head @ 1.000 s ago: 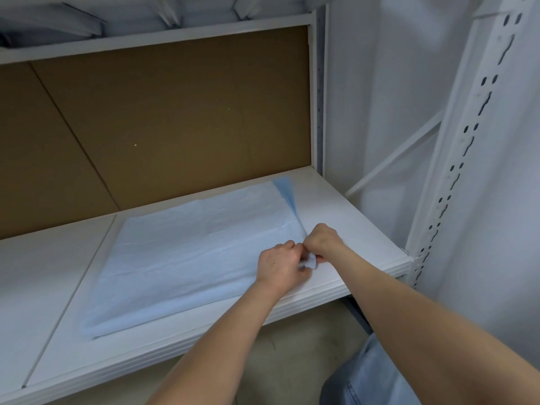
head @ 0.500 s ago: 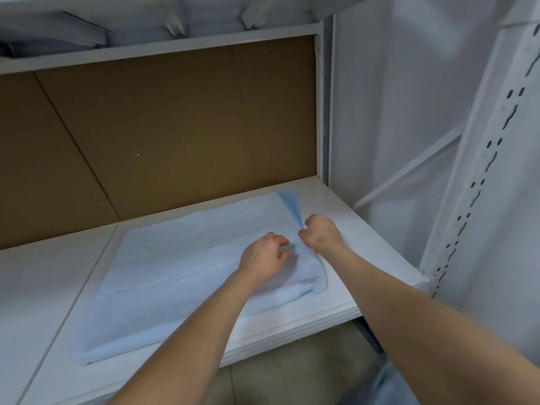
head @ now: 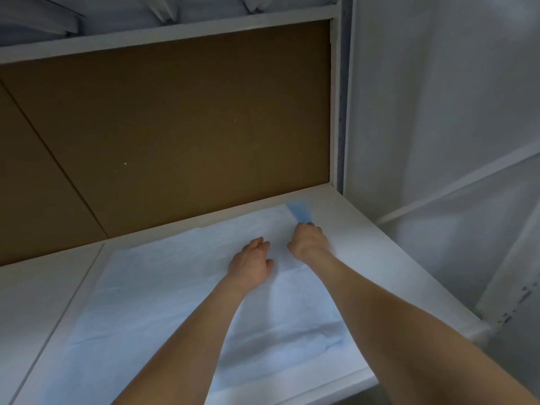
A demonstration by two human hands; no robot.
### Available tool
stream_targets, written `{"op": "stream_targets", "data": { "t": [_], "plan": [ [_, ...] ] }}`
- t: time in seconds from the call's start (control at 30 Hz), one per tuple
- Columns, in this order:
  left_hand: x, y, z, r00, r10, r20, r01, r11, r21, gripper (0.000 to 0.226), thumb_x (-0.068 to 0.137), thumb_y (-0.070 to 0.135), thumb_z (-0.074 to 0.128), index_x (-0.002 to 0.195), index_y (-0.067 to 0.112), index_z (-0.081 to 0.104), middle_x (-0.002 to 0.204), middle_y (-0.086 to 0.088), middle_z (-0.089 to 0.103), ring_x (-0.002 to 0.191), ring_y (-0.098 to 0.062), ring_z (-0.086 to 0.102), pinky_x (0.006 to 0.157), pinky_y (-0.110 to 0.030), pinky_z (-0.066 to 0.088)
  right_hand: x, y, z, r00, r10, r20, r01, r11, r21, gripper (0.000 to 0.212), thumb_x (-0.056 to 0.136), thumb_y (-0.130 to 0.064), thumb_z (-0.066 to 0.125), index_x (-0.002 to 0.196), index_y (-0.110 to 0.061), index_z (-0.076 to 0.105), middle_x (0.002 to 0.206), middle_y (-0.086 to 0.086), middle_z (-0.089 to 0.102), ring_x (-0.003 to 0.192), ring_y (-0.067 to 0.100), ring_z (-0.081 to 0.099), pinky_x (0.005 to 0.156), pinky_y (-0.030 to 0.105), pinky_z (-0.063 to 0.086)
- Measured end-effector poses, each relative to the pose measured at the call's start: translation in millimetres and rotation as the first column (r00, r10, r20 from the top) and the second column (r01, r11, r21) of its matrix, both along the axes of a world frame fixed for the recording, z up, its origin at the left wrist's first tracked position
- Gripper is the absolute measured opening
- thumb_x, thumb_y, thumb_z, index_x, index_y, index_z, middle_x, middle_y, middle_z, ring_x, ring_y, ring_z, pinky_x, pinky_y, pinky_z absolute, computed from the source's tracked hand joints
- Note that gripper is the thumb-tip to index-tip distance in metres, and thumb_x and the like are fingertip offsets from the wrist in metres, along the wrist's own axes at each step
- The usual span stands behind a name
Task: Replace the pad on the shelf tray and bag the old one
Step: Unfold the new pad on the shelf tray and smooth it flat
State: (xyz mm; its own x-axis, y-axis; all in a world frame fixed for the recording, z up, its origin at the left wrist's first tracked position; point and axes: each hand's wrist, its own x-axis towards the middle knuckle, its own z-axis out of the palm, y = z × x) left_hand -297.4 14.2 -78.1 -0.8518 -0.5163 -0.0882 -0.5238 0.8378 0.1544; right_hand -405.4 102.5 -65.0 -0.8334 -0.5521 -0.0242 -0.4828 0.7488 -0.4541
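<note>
Pad of pale blue soft material, rectangular (head: 163, 290), lies flat on the flat white metal shelf tray (head: 377, 247) and covers most of it from the near edge to the far edge. Creases run across its near right part. A narrow strip of darker blue (head: 298, 211) shows at the pad's far right corner, next to the brown board back panel (head: 175, 127) that closes the shelf behind.

Both bare forearms reach in from the near side over the pad. The left hand (head: 249, 264) rests palm down on the pad, a little right of its middle, with the fingers loosely bent. Whether those fingers pinch any of the material I cannot tell. The right hand (head: 309, 239) sits just to the right of it and slightly farther in, at the pad's right edge. Its fingers are curled under into a fist that grips the pad's edge, right where the darker strip begins. The two hands are near each other but apart.

Left of the pad, a seam splits the tray from a second white shelf panel (head: 32, 305). At the right stands a white slotted upright post (head: 517, 299), blurred, with a thin white diagonal brace (head: 455, 188) beyond it. A white shelf rail (head: 175, 32) crosses overhead.
</note>
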Motion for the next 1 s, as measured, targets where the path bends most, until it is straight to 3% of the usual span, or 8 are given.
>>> {"op": "stream_targets", "data": {
  "t": [0.27, 0.53, 0.7, 0.83, 1.0],
  "plan": [
    [-9, -11, -2, 0.999, 0.002, 0.043, 0.003, 0.995, -0.099, 0.048, 0.098, 0.038, 0.036, 0.142, 0.020, 0.040, 0.147, -0.001, 0.038, 0.132, -0.022, 0.039, 0.104, -0.035, 0.040, -13, -20, -5, 0.996, -0.086, 0.037, 0.089, 0.993, -0.076, 0.030, 0.097, -0.016, 0.051, 0.125, -0.006, 0.054, 0.125, 0.013, 0.057, 0.114, 0.028, 0.055, 0.095, 0.032, 0.046],
    [-9, -17, -3, 1.000, 0.004, -0.026, -0.007, 0.995, -0.103, 0.047, 0.097, 0.040, 0.039, 0.142, 0.027, 0.041, 0.145, 0.004, 0.040, 0.131, -0.018, 0.040, 0.101, -0.034, 0.040, -30, -24, -2, 0.942, -0.196, 0.274, 0.262, 0.937, -0.230, 0.027, 0.093, -0.012, 0.054, 0.120, -0.005, 0.056, 0.119, 0.013, 0.061, 0.110, 0.029, 0.059, 0.089, 0.033, 0.048],
    [-11, -18, -2, 0.989, 0.037, -0.146, -0.047, 0.996, -0.070, 0.046, 0.096, 0.040, 0.044, 0.140, 0.024, 0.046, 0.143, 0.005, 0.043, 0.130, -0.016, 0.042, 0.104, -0.030, 0.040, -38, -29, 0, 0.901, -0.163, 0.403, 0.300, 0.904, -0.305, 0.026, 0.088, -0.015, 0.059, 0.112, -0.006, 0.060, 0.102, 0.010, 0.061, 0.088, 0.025, 0.056, 0.076, 0.030, 0.048],
    [-13, -18, 2, 0.978, 0.040, -0.205, -0.056, 0.996, -0.070, 0.045, 0.096, 0.040, 0.045, 0.139, 0.024, 0.047, 0.143, 0.004, 0.044, 0.129, -0.015, 0.043, 0.106, -0.029, 0.039, -40, -31, 6, 0.861, -0.126, 0.493, 0.324, 0.883, -0.339, 0.028, 0.088, -0.012, 0.057, 0.114, -0.002, 0.057, 0.103, 0.012, 0.057, 0.095, 0.028, 0.057, 0.074, 0.028, 0.044],
    [-16, -17, 3, 0.979, 0.031, -0.201, -0.040, 0.998, -0.042, 0.046, 0.096, 0.039, 0.045, 0.140, 0.025, 0.045, 0.146, 0.005, 0.041, 0.132, -0.015, 0.040, 0.108, -0.029, 0.037, -44, -28, 7, 0.817, -0.096, 0.569, 0.330, 0.887, -0.324, 0.014, 0.085, -0.011, 0.059, 0.094, -0.004, 0.052, 0.083, 0.009, 0.051, 0.073, 0.023, 0.050, 0.067, 0.026, 0.041]
  ]
}}
